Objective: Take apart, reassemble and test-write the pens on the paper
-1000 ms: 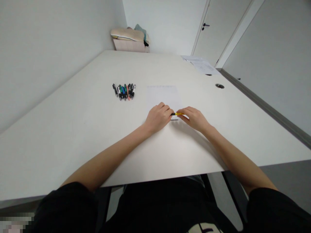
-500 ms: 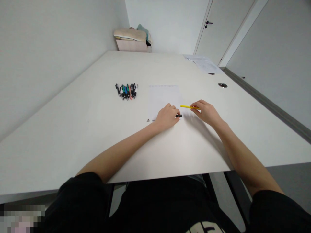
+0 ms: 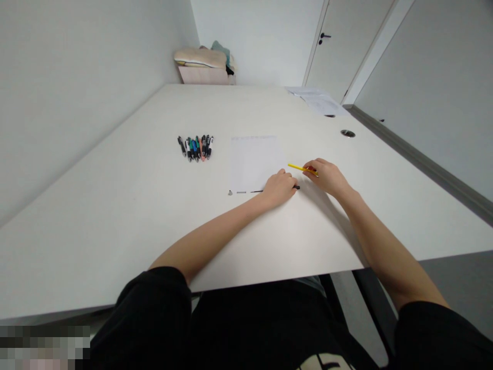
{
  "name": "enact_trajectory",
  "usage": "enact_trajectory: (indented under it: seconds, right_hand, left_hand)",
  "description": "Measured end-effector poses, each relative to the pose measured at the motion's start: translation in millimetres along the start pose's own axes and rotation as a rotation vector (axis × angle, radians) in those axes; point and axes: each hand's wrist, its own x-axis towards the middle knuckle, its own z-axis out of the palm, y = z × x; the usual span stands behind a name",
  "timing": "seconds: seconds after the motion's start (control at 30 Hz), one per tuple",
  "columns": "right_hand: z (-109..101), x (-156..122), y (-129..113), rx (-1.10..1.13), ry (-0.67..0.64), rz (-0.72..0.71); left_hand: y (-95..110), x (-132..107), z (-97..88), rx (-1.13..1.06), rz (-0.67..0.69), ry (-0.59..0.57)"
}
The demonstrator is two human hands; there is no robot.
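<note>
My right hand (image 3: 325, 176) pinches a thin yellow pen-like stick (image 3: 296, 167), which points left above the tabletop. Just to its left, my left hand (image 3: 279, 189) rests low at the paper's near right corner, fingers closed on a short black pen part (image 3: 296, 187); most of that piece is hidden. On the table left of this hand lie a thin dark refill (image 3: 256, 191), a small spring-like piece (image 3: 241, 192) and a small silvery pen tip (image 3: 230, 192), in a row along the near edge of the white paper sheet (image 3: 254, 159).
Several pens (image 3: 195, 148) lie side by side to the left of the sheet. More papers (image 3: 318, 100) lie at the far right of the white table (image 3: 115, 205), near a round cable hole (image 3: 347, 133). Folded cloths (image 3: 202, 57) are piled beyond the far edge.
My left hand has moved right with the black part, uncovering the refill and spring-like piece. The yellow stick stays in my right hand, tilted slightly more. The view has shifted a little.
</note>
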Motion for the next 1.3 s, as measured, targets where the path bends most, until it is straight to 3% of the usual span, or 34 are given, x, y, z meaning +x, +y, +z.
enact_trajectory:
  seconds: [0.27,0.47,0.63,0.83,1.03,1.2,1.3]
  right_hand:
    - [-0.2,-0.6,-1.0,-0.036,-0.051,0.004]
    - [1.8,-0.4,1.5,-0.025,-0.119,-0.023]
    - [1.2,-0.9,0.7,-0.005,-0.202,-0.062]
    - [2.0,-1.3,0.5,0.034,-0.257,-0.051]
    - [4.4,-0.5,2.4,0.044,-0.297,-0.025]
    - [3.3,-0.3,12.4,0.107,-0.196,0.014]
    - [6.3,0.4,26.0,0.236,-0.041,0.153]
  left_hand:
    - [-2.0,-1.9,0.0,-0.035,0.017,0.030]
    - [-10.8,-16.9,-27.9,-0.049,0.024,0.101]
    - [-40.1,-43.3,-58.7,-0.073,-0.031,0.220]
    - [-90.2,-97.9,-82.0,-0.089,-0.303,0.361]
    - [-132.8,-144.0,-65.4,-0.208,-0.738,0.435]
    - [-155.7,-152.9,-48.8,-0.271,-0.798,0.453]
    - [-163.0,-152.5,-46.7,-0.345,-0.814,0.490]
